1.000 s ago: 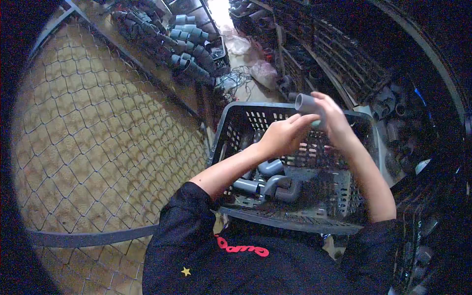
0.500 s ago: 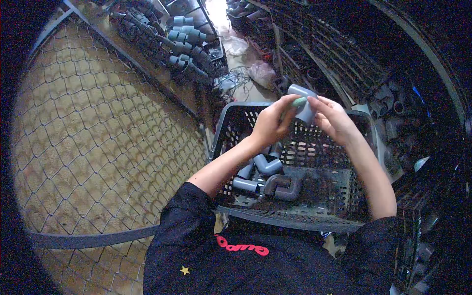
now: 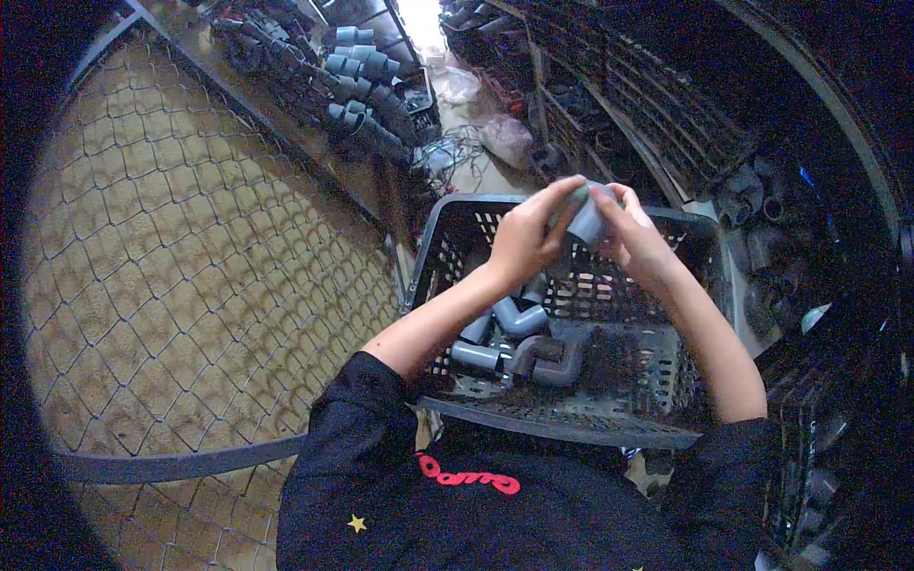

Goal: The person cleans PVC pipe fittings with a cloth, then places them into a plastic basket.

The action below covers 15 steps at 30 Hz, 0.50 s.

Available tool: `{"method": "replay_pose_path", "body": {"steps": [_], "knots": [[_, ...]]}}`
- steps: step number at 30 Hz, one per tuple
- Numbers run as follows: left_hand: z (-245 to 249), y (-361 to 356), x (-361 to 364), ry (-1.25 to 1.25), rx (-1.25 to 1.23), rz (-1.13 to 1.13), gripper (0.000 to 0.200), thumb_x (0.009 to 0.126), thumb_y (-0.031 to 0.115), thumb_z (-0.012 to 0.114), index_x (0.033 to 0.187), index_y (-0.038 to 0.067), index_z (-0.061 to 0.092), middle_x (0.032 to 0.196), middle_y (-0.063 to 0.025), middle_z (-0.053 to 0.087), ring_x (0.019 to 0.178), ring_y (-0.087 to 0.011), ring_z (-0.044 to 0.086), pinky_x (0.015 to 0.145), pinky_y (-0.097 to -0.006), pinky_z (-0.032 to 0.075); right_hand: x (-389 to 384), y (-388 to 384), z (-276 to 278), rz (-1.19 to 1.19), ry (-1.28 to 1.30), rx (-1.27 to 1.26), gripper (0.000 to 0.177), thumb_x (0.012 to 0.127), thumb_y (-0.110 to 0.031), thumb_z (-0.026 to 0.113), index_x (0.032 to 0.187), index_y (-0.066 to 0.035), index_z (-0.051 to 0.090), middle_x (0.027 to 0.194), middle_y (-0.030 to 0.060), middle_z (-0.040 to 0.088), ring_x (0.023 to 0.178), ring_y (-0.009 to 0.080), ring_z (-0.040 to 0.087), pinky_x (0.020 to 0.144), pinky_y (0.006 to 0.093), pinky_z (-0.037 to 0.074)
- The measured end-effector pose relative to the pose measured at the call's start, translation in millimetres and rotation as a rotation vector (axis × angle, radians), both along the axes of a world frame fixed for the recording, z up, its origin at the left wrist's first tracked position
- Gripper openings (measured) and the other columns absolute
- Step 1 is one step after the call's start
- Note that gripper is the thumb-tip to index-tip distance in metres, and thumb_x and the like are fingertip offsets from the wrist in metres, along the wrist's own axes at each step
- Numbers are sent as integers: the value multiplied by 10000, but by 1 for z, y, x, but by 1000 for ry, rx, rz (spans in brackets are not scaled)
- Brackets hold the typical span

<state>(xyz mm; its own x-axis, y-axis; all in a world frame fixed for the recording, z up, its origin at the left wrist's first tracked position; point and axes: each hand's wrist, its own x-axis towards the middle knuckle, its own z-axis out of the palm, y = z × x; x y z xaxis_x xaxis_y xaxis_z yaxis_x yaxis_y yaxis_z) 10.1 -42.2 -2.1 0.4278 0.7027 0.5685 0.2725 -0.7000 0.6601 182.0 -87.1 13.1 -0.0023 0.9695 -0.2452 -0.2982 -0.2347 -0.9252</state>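
Note:
A grey pipe fitting point(image 3: 587, 225) is held between both hands above the far edge of a black plastic basket point(image 3: 562, 426). My left hand point(image 3: 533, 231) grips its left side, with something small and green by the fingertips that is too small to make out. On the other side, my right hand point(image 3: 636, 233) has its fingers closed around the fitting. Inside the basket lie several fittings: a light grey elbow point(image 3: 519, 319), a light grey piece point(image 3: 475, 356) and a dark grey curved one point(image 3: 562, 366).
Wire mesh point(image 3: 190, 266) stretches along the left. Grey fittings point(image 3: 357, 67) are stacked at the upper left. Dark crates or racks point(image 3: 638, 86) stand at the upper right, and plastic bags point(image 3: 505, 139) lie in the aisle. More fittings point(image 3: 752, 195) are at the right.
The fitting has been turned in the hands, so its upper arm no longer points to the upper left. Both hands have shifted slightly; the basket's contents look the same.

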Motion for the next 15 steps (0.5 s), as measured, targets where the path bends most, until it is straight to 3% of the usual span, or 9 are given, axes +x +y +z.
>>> {"method": "replay_pose_path", "body": {"steps": [3, 7, 9, 12, 15], "knots": [[-2, -8, 1, -56, -138, -105, 346, 961, 132, 577, 1302, 105, 525, 1103, -191, 664, 1025, -348, 662, 831, -380, 526, 5, -2, 1, 40, -50, 29, 803, 867, -585, 641, 1376, -62, 306, 1177, 88, 523, 1030, 167, 551, 811, 323, 481], [6, -10, -5, 333, 88, -234, 431, 887, 90, 625, 1300, 144, 518, 1055, -163, 671, 972, -353, 667, 757, -383, 547, 11, 7, -4, 126, 81, 28, 700, 930, -595, 526, 1352, -51, 405, 1170, 70, 562, 1008, 176, 578, 857, 346, 473], [1, -9, -5, 317, 163, -184, 471, 850, 90, 638, 1298, 170, 516, 1054, -152, 672, 929, -357, 669, 714, -399, 552, 19, 9, -5, 269, 161, -80, 653, 955, -582, 486, 1331, -50, 439, 1165, 56, 572, 1022, 182, 573, 869, 360, 469], [-5, 2, -5, 239, 231, -46, 435, 886, 167, 627, 1301, 169, 497, 1021, -169, 679, 866, -366, 680, 678, -435, 547, 15, 11, -5, 142, 139, -84, 561, 970, -566, 459, 1298, -112, 477, 1121, 38, 576, 1041, 173, 578, 837, 378, 491], [-2, 2, -2, 305, -5, 170, 380, 940, 261, 598, 1289, 163, 483, 912, -182, 689, 782, -401, 677, 636, -480, 535, 8, 3, 10, 32, 62, -55, 561, 967, -574, 457, 1306, -127, 440, 1203, 57, 549, 1068, 191, 564, 879, 432, 500]]}}
